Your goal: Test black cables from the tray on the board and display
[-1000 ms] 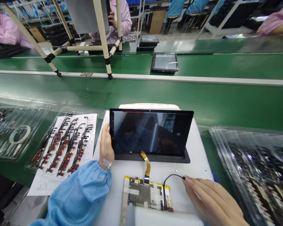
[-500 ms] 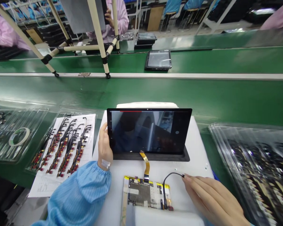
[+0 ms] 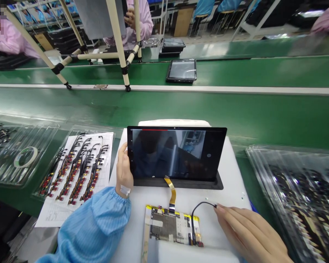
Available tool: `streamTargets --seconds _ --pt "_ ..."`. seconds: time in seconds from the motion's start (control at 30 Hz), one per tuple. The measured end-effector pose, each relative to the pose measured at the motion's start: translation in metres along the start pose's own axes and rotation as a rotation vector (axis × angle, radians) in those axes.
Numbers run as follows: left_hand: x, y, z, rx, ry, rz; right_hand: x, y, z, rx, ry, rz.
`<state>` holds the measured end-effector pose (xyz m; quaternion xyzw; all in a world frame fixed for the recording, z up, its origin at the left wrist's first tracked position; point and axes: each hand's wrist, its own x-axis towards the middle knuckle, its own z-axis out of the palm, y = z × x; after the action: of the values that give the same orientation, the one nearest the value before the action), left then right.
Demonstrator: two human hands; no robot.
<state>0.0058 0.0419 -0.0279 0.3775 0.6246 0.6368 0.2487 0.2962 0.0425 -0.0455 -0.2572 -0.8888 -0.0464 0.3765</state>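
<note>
A black tablet screen (image 3: 164, 155), lit with a dim camera picture, stands tilted up on a black base on the white work surface. My left hand (image 3: 124, 171) grips its left edge, the fingertips hidden behind it. From the screen's lower edge a gold ribbon cable (image 3: 172, 193) runs down to an exposed circuit board (image 3: 164, 227) edged with yellow tape. My right hand (image 3: 249, 230) pinches the free end of a thin black camera cable (image 3: 199, 205), which arches up from the board's right side.
On the left, rows of small cable parts (image 3: 76, 171) lie on a paper sheet, beside a tray with a tape roll (image 3: 25, 157). A clear tray of parts (image 3: 298, 197) stands right. Beyond, a green conveyor carries tablets (image 3: 182, 70) beneath a pipe frame (image 3: 117, 40); people sit behind.
The whole view has shifted slightly, so things sit a little further right. Both hands keep their holds on the screen and the cable end.
</note>
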Motion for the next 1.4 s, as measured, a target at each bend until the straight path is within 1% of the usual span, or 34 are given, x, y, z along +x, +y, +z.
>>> streamTargets --seconds 0.13,0.27,0.4,0.6,0.77,0.9,1.07,1.13,1.2,1.3,1.4 --pt "0.0 0.004 0.002 0.098 -0.038 0.037 -0.001 -0.001 0.001 -0.003 0.005 0.014" --pt "0.0 0.006 0.004 0.166 -0.053 0.045 -0.001 -0.002 0.003 0.003 0.051 0.035" --pt "0.0 0.004 0.002 0.154 -0.058 0.062 -0.001 -0.003 0.005 0.02 0.068 0.036" --pt "0.0 0.0 -0.003 0.035 -0.1 0.096 0.001 -0.004 0.004 0.025 0.062 0.033" --pt "-0.001 0.0 -0.002 0.053 -0.078 0.052 0.005 -0.004 0.002 0.019 0.045 0.012" --pt "0.0 0.002 -0.001 0.044 -0.068 0.052 0.007 -0.004 0.002 0.011 0.025 0.016" --pt "-0.002 0.004 0.0 0.043 -0.023 0.043 0.009 -0.004 0.002 0.007 0.052 0.027" --pt "-0.002 0.003 0.0 0.037 -0.003 0.022 0.01 -0.004 0.002 -0.004 0.047 0.022" --pt "-0.002 0.003 0.0 0.014 -0.007 0.005 0.011 -0.003 0.001 -0.013 0.029 0.009" --pt "-0.002 0.002 0.0 -0.009 -0.017 -0.006 0.009 -0.003 0.0 -0.011 0.008 -0.004" --pt "-0.002 0.002 0.001 0.022 0.002 -0.005 0.003 -0.003 -0.001 -0.001 0.009 0.023"
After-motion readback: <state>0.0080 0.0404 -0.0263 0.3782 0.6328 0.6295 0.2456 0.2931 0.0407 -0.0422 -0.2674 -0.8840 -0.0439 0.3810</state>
